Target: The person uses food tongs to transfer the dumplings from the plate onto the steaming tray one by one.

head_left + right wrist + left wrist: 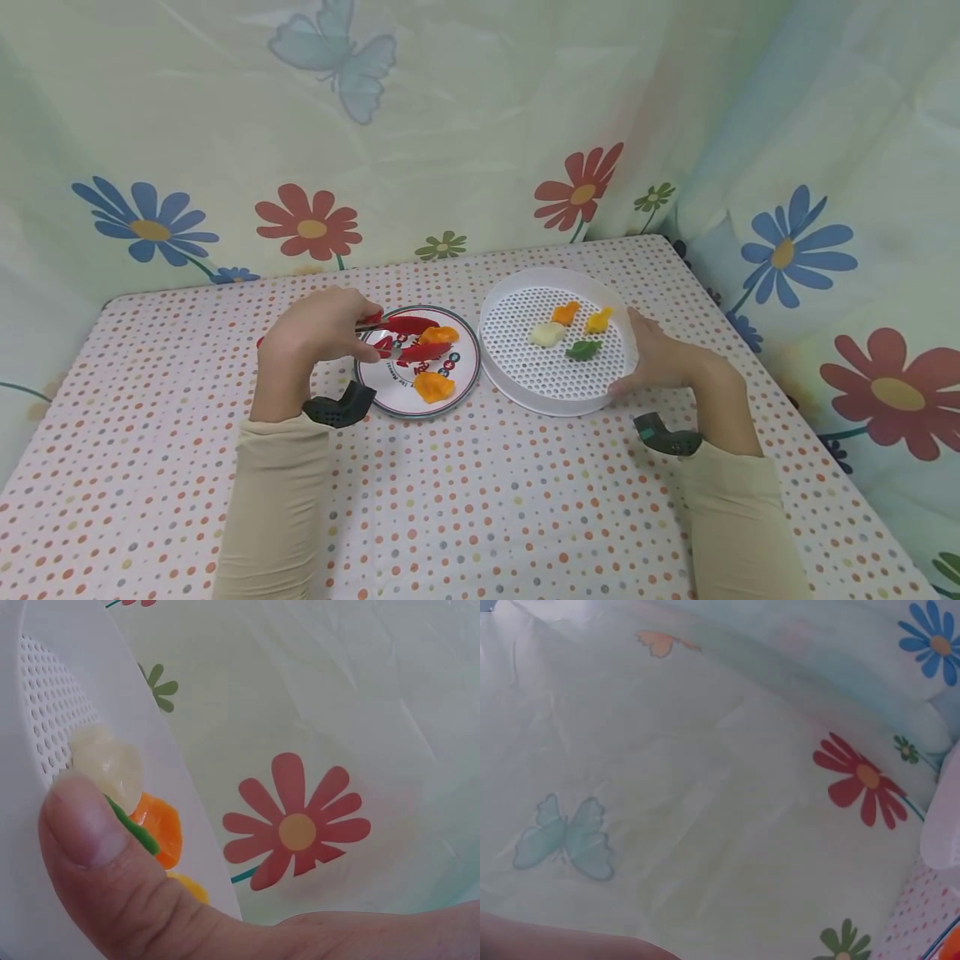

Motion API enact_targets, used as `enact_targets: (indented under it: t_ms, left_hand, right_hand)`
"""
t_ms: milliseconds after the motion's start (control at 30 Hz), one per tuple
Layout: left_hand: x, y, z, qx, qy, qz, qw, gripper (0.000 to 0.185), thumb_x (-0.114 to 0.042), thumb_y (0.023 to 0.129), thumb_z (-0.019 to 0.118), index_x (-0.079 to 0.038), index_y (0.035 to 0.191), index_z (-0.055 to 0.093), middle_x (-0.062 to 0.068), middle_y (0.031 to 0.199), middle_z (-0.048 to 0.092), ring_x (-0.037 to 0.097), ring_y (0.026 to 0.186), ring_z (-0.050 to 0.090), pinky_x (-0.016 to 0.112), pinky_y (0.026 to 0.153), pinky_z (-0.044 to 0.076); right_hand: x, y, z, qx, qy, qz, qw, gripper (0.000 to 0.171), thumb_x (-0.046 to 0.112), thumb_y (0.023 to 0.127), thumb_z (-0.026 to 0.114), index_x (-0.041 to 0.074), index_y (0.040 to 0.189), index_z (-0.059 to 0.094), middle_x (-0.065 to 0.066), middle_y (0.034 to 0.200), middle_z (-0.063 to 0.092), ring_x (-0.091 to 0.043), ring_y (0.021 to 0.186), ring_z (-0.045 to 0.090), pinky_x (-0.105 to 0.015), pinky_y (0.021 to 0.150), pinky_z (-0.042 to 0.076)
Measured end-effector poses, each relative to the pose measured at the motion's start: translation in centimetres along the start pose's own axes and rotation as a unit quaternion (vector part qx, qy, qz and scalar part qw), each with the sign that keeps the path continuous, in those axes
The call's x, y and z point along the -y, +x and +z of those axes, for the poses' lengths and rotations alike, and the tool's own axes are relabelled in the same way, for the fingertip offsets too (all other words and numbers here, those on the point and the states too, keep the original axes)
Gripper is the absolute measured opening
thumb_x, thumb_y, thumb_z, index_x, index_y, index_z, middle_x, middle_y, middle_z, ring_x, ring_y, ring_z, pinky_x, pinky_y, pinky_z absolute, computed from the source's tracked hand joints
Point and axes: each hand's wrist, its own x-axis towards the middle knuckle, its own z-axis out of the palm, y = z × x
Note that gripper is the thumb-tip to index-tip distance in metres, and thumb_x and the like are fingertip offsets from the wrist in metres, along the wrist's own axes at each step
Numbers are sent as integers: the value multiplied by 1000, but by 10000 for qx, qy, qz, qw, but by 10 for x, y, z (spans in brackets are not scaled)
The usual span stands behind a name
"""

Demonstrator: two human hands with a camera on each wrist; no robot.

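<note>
Head view shows the left hand [318, 329] squeezing red tongs [408, 337] around an orange dumpling [438, 335] on the plate [467, 379], needing a lift over to the white steamer tray [517, 387] gripped by the right hand [660, 358].

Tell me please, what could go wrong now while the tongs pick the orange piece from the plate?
1. The red tongs close on one orange dumpling only at their tips, so it could slip and fall on the dotted tablecloth before reaching the white perforated tray.
2. The left hand hangs over the plate; a careless move may tip it.
3. The right hand holds the tray only at its rim; it may tilt.
</note>
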Motion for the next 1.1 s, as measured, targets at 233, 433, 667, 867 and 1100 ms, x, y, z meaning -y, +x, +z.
enact_targets:
  t_ms: [233,433,667,867,1100]
  left_hand:
    - [0,4,1,145,-82,-54,9998,64,-27,72,83,-14,130,60,6,110,69,21,93,57,36,71,50]
    - [1,4,2,94,-82,34,9999,63,-28,72,83,-16,130,60,4,110,69,21,94,58,37,73,50]
    - [-2,1,-2,-148,-41,277,9995,65,-32,73,81,-18,133,58,3,111,68,21,95,57,37,76,50]
    - [-19,-10,-8,-735,319,945,9923,65,-37,76,78,-19,134,56,2,112,69,19,89,60,35,74,49]
    - [-61,1,4,-755,686,1786,9786,55,-38,80,75,-23,131,59,-5,99,71,13,78,61,30,67,49]
  right_hand:
    - [3,-1,-1,12,-10,7,10000,144,52,60,85,-3,147,-15,-35,151,-1,-54,138,6,-69,106,15]
    - [3,-1,-1,-16,36,-38,10000,144,51,59,85,-3,147,-15,-35,152,-1,-54,138,6,-69,106,15]
    - [1,0,0,42,-22,123,9999,146,54,59,84,-5,146,-17,-36,151,-5,-55,138,3,-69,106,15]
    - [2,1,1,-6,-9,-7,10000,144,52,60,85,-5,147,-16,-36,151,-1,-55,138,6,-69,106,15]
    - [3,0,0,-9,-48,41,10000,145,52,59,85,-4,147,-16,-37,151,-1,-55,137,6,-69,106,15]
